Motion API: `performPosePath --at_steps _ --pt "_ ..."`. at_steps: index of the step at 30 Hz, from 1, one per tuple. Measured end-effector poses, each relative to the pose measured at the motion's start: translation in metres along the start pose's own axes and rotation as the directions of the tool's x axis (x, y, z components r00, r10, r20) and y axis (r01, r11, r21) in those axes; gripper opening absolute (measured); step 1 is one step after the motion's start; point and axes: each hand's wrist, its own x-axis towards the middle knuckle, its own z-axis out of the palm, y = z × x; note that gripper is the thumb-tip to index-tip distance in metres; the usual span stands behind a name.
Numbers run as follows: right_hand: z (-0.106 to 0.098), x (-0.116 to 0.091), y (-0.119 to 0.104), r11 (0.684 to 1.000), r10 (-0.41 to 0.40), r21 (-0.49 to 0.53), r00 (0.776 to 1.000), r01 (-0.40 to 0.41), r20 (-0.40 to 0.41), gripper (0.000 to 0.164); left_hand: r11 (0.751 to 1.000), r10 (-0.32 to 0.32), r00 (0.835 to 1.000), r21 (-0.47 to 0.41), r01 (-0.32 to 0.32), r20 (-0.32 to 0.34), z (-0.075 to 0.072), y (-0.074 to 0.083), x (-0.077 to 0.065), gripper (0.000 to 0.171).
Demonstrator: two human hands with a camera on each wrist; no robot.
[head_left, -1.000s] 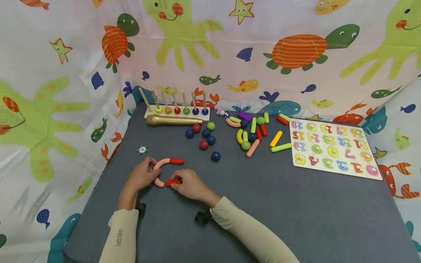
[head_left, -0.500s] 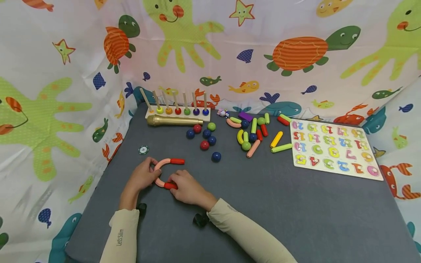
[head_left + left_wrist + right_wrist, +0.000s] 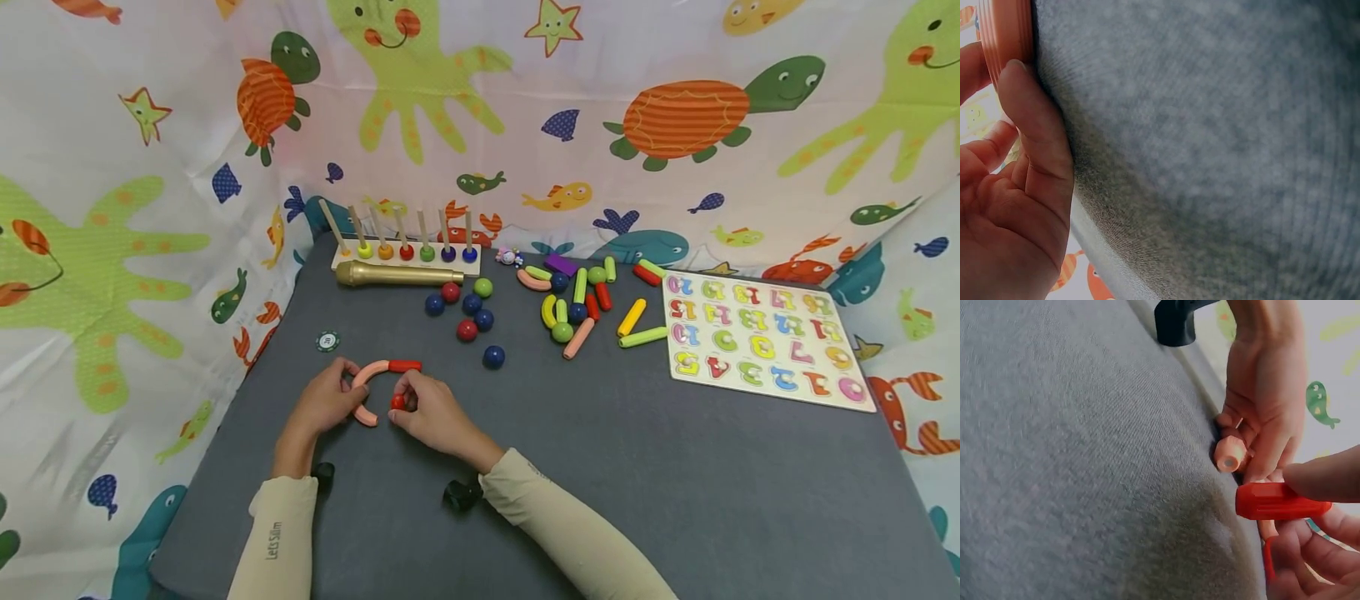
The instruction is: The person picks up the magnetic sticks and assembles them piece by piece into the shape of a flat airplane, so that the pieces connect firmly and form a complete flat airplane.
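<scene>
A pink, ribbed curved tube (image 3: 367, 375) forms a C on the table, its mouth facing right. My left hand (image 3: 327, 402) holds the bend of it, and in the left wrist view the thumb presses on the pink tube (image 3: 1009, 31). At the C's upper end sits a straight red tube (image 3: 406, 365). My right hand (image 3: 438, 417) pinches a second red tube (image 3: 1275, 501) between thumb and fingers. That piece is apart from the C's lower end, whose hole faces the camera in the right wrist view. In the head view, fingers partly hide the held red tube.
Several blue, red and green balls (image 3: 493, 357) lie beyond the hands. Further right are scattered coloured tubes (image 3: 579, 339) and a number puzzle board (image 3: 765, 337). A peg stand (image 3: 405, 250) and a gold microphone-like stick (image 3: 397, 275) lie at the back. A poker chip (image 3: 327, 341) is at left.
The red tube in my right hand moved left to the C's lower end, then came away from it, up and right, and turned. My left hand has stayed in place.
</scene>
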Motion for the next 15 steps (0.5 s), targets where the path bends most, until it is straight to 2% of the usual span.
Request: performPosePath --at_steps 3,6,11,15 --pt "0.002 -0.003 0.000 0.999 0.004 0.048 1.000 -0.004 -0.005 0.026 1.000 -0.005 1.000 0.004 0.005 0.012 -0.001 0.000 0.000 0.035" --pt "0.006 -0.005 0.000 0.999 -0.016 0.030 1.000 0.015 0.007 0.029 1.000 -0.006 1.000 0.002 0.006 0.021 -0.002 0.000 0.000 0.036" --pt "0.013 -0.008 0.002 0.997 -0.067 -0.038 0.997 0.068 0.024 0.021 1.000 -0.008 1.000 -0.005 0.008 0.024 -0.003 0.000 0.000 0.036" --pt "0.017 -0.010 0.002 0.981 -0.113 -0.153 0.993 0.118 0.043 0.019 1.000 -0.005 1.000 -0.003 0.005 0.020 -0.003 0.000 0.000 0.036"
